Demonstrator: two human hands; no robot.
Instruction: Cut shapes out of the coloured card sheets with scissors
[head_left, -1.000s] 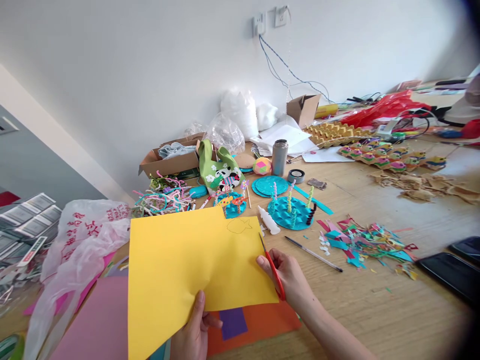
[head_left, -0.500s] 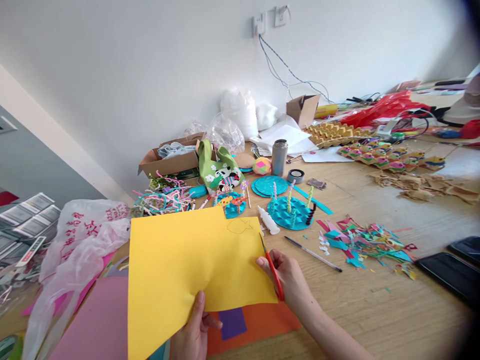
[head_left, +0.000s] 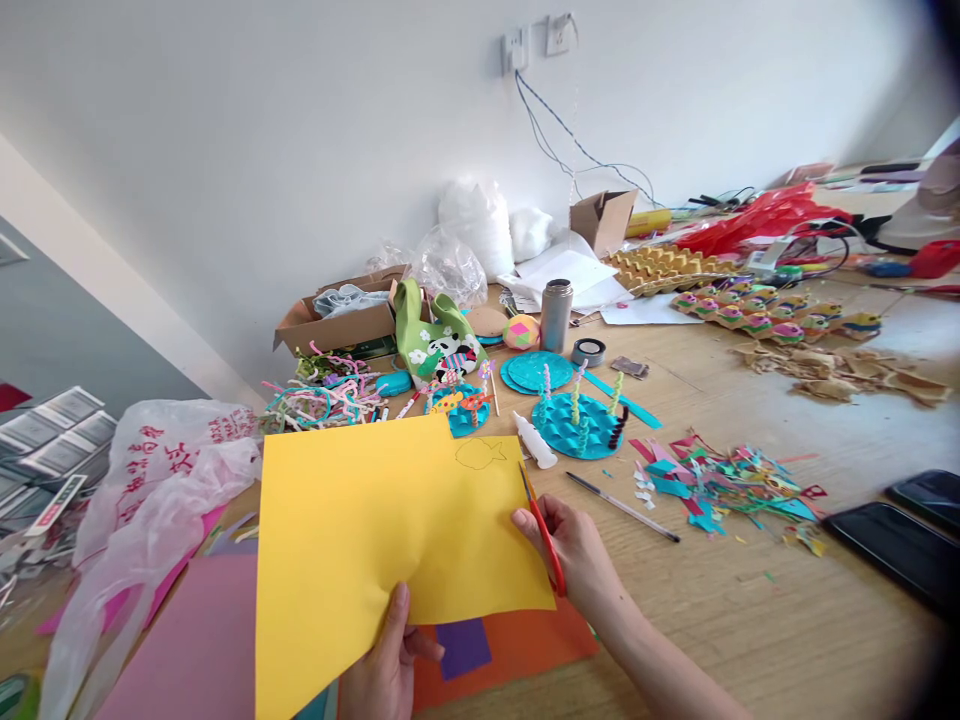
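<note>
Fish outline (head_left: 480, 454) drawn, not cut out
Your left hand (head_left: 386, 650) pinches yellow paper (head_left: 352, 510); your right hand (head_left: 579, 555) grips scissors (head_left: 547, 543)

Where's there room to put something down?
Mostly bare table lies between the right forearm, the black phones and the colorful scraps, with another patch between the blue strip and brown pieces. It's crowded around the green panda bag.
</note>
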